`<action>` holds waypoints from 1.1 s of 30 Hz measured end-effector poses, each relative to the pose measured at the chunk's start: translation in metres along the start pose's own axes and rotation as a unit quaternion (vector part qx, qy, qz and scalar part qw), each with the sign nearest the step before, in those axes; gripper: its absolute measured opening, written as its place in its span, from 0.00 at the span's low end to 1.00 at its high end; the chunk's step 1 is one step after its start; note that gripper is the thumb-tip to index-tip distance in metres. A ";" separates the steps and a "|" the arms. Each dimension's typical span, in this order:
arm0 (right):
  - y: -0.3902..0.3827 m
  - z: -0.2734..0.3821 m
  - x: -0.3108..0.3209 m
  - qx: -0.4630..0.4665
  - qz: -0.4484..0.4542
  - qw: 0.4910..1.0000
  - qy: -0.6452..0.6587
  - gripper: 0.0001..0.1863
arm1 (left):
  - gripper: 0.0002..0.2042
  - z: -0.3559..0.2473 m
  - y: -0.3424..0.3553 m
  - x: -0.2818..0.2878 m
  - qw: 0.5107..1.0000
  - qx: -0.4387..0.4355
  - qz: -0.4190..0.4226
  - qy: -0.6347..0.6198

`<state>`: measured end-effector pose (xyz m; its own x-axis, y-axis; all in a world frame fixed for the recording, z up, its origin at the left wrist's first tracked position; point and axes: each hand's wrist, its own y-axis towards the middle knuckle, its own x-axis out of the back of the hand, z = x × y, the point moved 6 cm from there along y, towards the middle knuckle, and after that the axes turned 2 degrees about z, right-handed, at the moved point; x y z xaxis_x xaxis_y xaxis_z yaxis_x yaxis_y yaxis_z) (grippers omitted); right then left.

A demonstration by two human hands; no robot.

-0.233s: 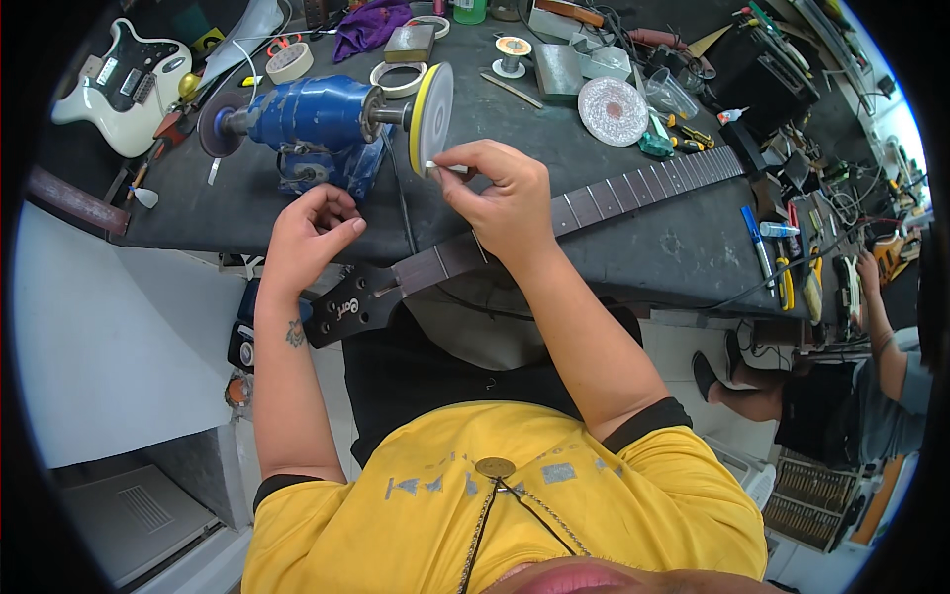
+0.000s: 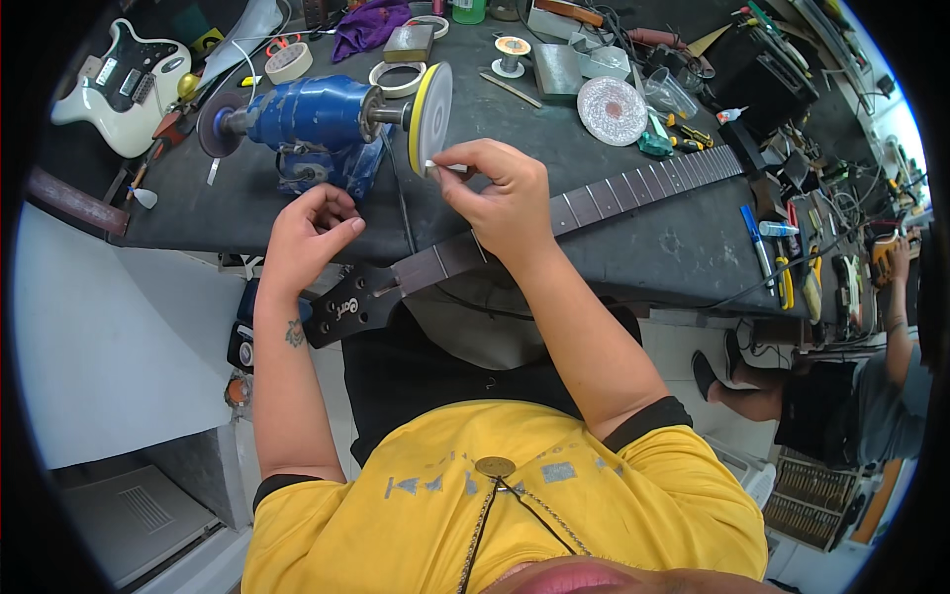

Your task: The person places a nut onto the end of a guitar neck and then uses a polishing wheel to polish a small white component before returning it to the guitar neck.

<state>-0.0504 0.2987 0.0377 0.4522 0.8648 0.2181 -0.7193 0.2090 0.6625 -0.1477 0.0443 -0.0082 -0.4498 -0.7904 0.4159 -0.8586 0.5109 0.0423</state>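
Quick tally from where I stand. Own hands, two: one left hand (image 2: 319,230), one right hand (image 2: 507,193). Small white piece (image 2: 432,165), one. Blue grinder (image 2: 307,109), one; wheels (image 2: 432,114) on it, two. Guitar neck (image 2: 623,192), one. White guitar body (image 2: 121,106) at far left, one. Tape rolls (image 2: 289,69), three. Wire spool (image 2: 512,47), one. Purple cloth (image 2: 368,30), one. Round silver plate (image 2: 613,111), one. Clear cup (image 2: 673,94), one. Co-worker (image 2: 821,411), one; dark shoes (image 2: 704,374), two. Round pendant (image 2: 495,467), one. Small tools (image 2: 813,287) on the right: too jumbled to count.
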 end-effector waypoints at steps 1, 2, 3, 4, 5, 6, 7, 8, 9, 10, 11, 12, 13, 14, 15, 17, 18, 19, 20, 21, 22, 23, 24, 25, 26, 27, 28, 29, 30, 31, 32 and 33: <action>0.000 0.000 0.000 0.000 0.000 1.000 0.000 0.07 | 0.12 0.000 0.000 -0.001 1.000 0.002 0.008 0.005; 0.000 0.000 0.000 0.001 0.000 1.000 0.000 0.07 | 0.12 0.000 0.000 -0.001 1.000 0.002 0.008 0.005; 0.000 0.001 0.000 0.003 0.000 1.000 0.001 0.07 | 0.12 0.000 0.000 0.000 1.000 0.003 0.008 0.003; 0.000 0.000 0.000 0.002 0.001 1.000 0.001 0.07 | 0.12 -0.001 -0.001 0.000 1.000 0.004 0.008 0.001; 0.000 0.000 -0.001 0.002 0.001 1.000 0.003 0.07 | 0.12 0.000 -0.001 0.000 1.000 0.005 0.008 0.001; 0.000 0.000 -0.001 0.001 0.001 1.000 0.004 0.07 | 0.12 0.000 -0.001 0.000 1.000 0.004 0.008 0.004; 0.000 0.000 -0.001 0.001 0.001 1.000 0.005 0.07 | 0.12 0.000 -0.001 0.000 1.000 0.003 0.008 0.007; 0.000 0.000 0.000 0.002 0.001 1.000 0.004 0.07 | 0.12 0.000 0.000 0.000 1.000 0.003 0.009 0.006; 0.000 0.000 0.000 0.003 0.001 1.000 0.003 0.07 | 0.12 0.001 0.000 -0.001 1.000 0.002 0.010 0.005; 0.000 -0.001 0.000 0.003 0.001 1.000 0.002 0.07 | 0.11 0.001 0.001 -0.001 1.000 0.000 0.012 0.003; 0.000 -0.001 0.000 0.005 0.003 1.000 0.003 0.08 | 0.11 0.002 0.001 -0.001 1.000 0.001 0.011 0.003; 0.000 -0.001 0.000 0.008 0.005 1.000 0.004 0.08 | 0.11 0.003 0.001 0.000 1.000 -0.002 0.011 0.006; 0.000 -0.001 0.000 0.008 0.005 1.000 0.005 0.08 | 0.11 0.004 0.001 0.000 1.000 -0.005 0.010 0.008; 0.000 -0.001 -0.001 0.006 0.004 1.000 0.010 0.08 | 0.11 0.003 0.001 0.000 1.000 -0.005 0.010 0.008; 0.000 -0.002 -0.001 0.003 0.004 1.000 0.015 0.08 | 0.11 0.003 0.001 0.000 1.000 -0.004 0.010 0.008; 0.000 -0.001 -0.001 0.008 0.003 1.000 0.016 0.08 | 0.11 0.003 0.000 0.000 1.000 -0.004 0.009 0.009; 0.000 0.000 -0.001 0.012 0.003 1.000 0.017 0.09 | 0.11 0.003 0.000 0.001 1.000 -0.003 0.009 0.009; 0.001 -0.001 -0.001 0.013 0.003 1.000 0.018 0.09 | 0.11 0.002 -0.001 0.001 1.000 -0.002 0.008 0.010; 0.001 -0.001 0.000 0.019 0.003 1.000 0.015 0.09 | 0.11 0.002 0.000 0.001 1.000 -0.002 0.009 0.009; 0.001 -0.001 0.000 0.025 0.004 1.000 0.013 0.09 | 0.11 0.001 0.000 0.000 1.000 -0.001 0.011 0.008; 0.001 -0.001 0.001 0.024 0.004 1.000 0.013 0.09 | 0.11 0.001 0.001 -0.001 1.000 0.000 0.013 0.007; 0.001 0.001 0.000 0.028 0.001 1.000 0.008 0.09 | 0.11 0.002 0.001 0.000 1.000 0.000 0.013 0.007; 0.000 0.002 0.000 0.031 -0.002 1.000 0.004 0.09 | 0.11 0.003 0.001 0.000 1.000 -0.002 0.013 0.008; 0.000 0.003 -0.001 0.031 -0.002 1.000 0.004 0.09 | 0.11 0.004 0.000 0.001 1.000 -0.005 0.014 0.008; -0.001 0.003 -0.002 0.029 -0.002 1.000 -0.003 0.09 | 0.11 0.003 0.000 0.001 1.000 -0.005 0.014 0.008; -0.001 0.003 -0.002 0.027 -0.003 1.000 -0.009 0.08 | 0.11 0.002 0.000 0.000 1.000 -0.001 0.014 0.011; -0.001 0.003 -0.002 0.027 -0.003 1.000 -0.010 0.08 | 0.12 0.001 0.000 0.000 1.000 0.003 0.015 0.013; 0.000 0.004 -0.002 0.027 -0.002 1.000 -0.014 0.08 | 0.12 0.001 -0.001 0.001 1.000 0.004 0.014 0.014; 0.000 0.004 -0.003 0.028 -0.002 0.999 -0.018 0.08 | 0.12 0.001 -0.001 0.001 1.000 0.000 0.014 0.011; 0.000 0.004 -0.003 0.029 -0.002 0.999 -0.017 0.08 | 0.12 0.000 -0.002 0.002 1.000 -0.003 0.013 0.008; 0.000 0.004 -0.003 0.030 -0.001 0.999 -0.020 0.08 | 0.12 0.001 -0.002 0.001 1.000 -0.003 0.014 0.007; 0.000 0.003 -0.003 0.032 0.001 0.999 -0.023 0.08 | 0.12 0.001 -0.001 0.000 1.000 -0.001 0.014 0.009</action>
<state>-0.0499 0.2950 0.0392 0.4758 0.8433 0.2500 -0.6851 0.1771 0.7066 -0.1471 0.0432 -0.0088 -0.4685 -0.7699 0.4333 -0.8454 0.5331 0.0332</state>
